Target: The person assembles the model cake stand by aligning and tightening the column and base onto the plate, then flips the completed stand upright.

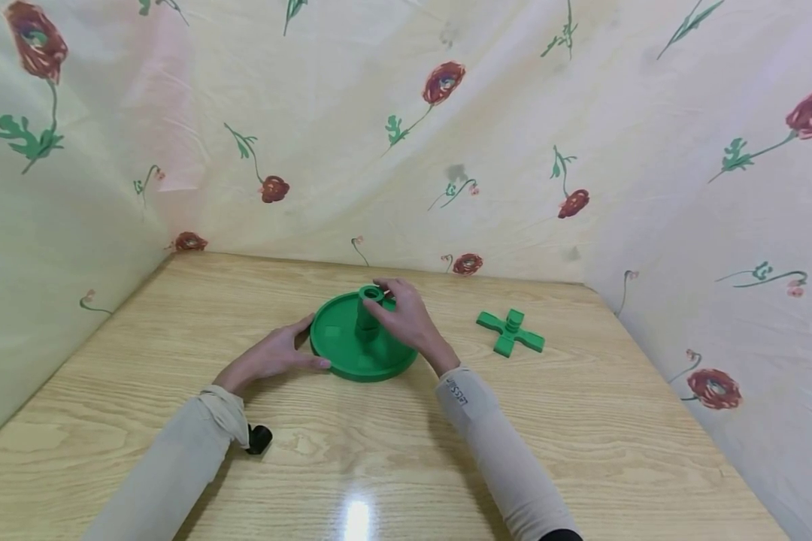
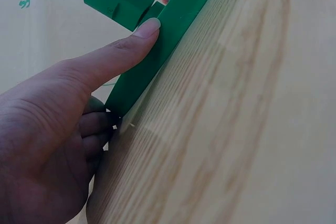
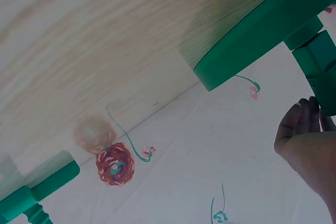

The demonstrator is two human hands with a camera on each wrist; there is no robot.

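A round green tray with a low rim (image 1: 341, 353) lies on the wooden table. From its middle rises an upright green hollow cylinder (image 1: 368, 321), with a narrower neck (image 3: 304, 33) where it meets the tray. My left hand (image 1: 280, 355) holds the tray's left edge, its thumb on the near rim and its fingers on the far left side. The curled fingers show beside the rim in the left wrist view. My right hand (image 1: 408, 315) grips the cylinder near its top, thumb on the near side and fingers behind, partly hidden by the cylinder.
To the right of the tray, a green cross-shaped piece (image 1: 512, 330) with a ridged stem pointing up lies on the table (image 1: 616, 421). Flower-patterned cloth (image 1: 325, 150) hangs behind the table and along both sides. A small black object (image 1: 259, 439) sits at my left wrist.
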